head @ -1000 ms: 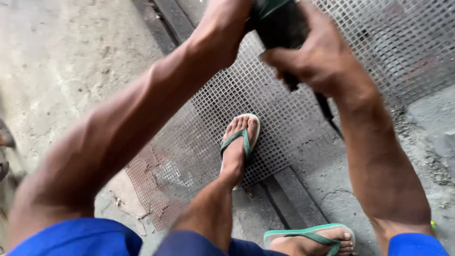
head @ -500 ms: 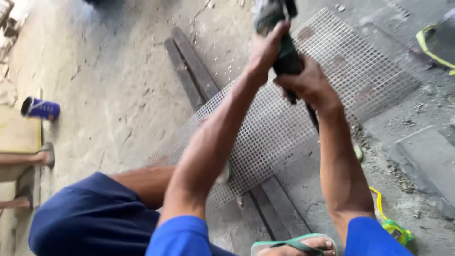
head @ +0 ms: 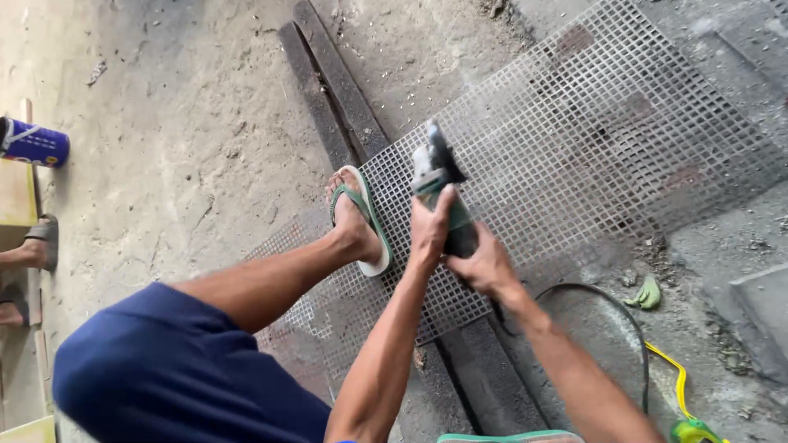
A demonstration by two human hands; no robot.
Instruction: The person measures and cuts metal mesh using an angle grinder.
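An angle grinder with a green body and grey head hangs just above a sheet of square metal mesh lying on the concrete floor. My left hand grips its body near the head. My right hand holds the rear of the handle, where a black cable leaves and loops to the right. My left foot in a green and white flip-flop stands on the mesh's left edge, beside the grinder.
Two dark steel bars run under the mesh from upper left to lower middle. A blue can lies at far left by another person's sandalled feet. A yellow strap lies lower right.
The view has dropped and shifted; the grinder and both hands now sit low over the mesh's middle instead of at the frame's top. My left foot is back in sight on the mesh.
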